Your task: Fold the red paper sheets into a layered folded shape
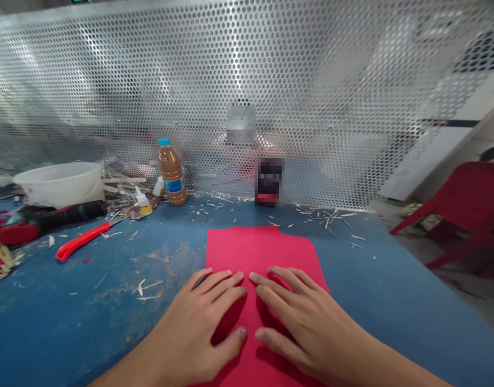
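Note:
A flat red sheet (258,244), perhaps paper or thin foam, lies on the blue table (376,301) in front of me. Its far edge has a raised step in the middle. My left hand (214,317) rests with fingers spread, its fingertips on the sheet's left half. Opposite it, my right hand (295,317) has its fingers apart and touches the right half. The two thumbs nearly face each other across a narrow gap. Neither hand grips anything. The near part of the sheet is partly hidden beneath my hands.
A knife with a red handle (83,241) lies on the left, near a white tub (61,183) and a small glue bottle (142,201). Behind stand a brown-filled bottle (172,174) and a black box (269,183) before a perforated metal panel (303,97). Straw scraps are scattered about.

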`<state>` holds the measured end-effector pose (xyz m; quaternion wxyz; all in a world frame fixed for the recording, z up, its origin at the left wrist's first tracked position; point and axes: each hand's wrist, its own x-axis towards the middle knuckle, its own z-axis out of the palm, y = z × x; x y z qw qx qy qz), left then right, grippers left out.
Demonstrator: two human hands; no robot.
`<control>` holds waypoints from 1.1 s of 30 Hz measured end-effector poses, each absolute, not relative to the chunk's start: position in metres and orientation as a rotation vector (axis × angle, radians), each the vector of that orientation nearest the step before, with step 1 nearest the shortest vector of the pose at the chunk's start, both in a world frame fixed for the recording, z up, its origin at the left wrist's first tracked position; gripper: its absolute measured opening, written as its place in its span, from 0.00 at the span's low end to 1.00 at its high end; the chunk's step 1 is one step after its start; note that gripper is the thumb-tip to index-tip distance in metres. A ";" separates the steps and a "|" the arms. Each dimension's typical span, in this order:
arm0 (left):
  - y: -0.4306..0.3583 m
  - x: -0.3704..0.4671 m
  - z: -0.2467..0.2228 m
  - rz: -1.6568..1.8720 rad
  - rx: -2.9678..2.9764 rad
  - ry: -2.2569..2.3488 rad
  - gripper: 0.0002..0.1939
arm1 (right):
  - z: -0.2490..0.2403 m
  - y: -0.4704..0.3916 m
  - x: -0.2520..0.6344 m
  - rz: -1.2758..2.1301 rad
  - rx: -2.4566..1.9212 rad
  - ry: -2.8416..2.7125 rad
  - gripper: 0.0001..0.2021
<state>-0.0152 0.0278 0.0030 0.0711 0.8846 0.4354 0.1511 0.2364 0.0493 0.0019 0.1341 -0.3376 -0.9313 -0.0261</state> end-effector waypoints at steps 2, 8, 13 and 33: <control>0.028 -0.016 0.002 0.487 2.636 1.330 0.23 | -0.001 0.048 0.244 -0.173 -0.980 -2.655 0.25; 0.028 -0.018 0.003 0.434 2.682 1.359 0.21 | -0.004 0.046 0.277 -0.378 -1.029 -2.593 0.19; 0.029 -0.019 0.005 0.322 2.739 1.414 0.18 | -0.008 0.042 0.299 -0.480 -0.971 -2.635 0.16; 0.048 -0.045 0.011 0.231 2.987 1.141 0.25 | -0.007 0.038 0.306 -0.507 -0.894 -2.486 0.14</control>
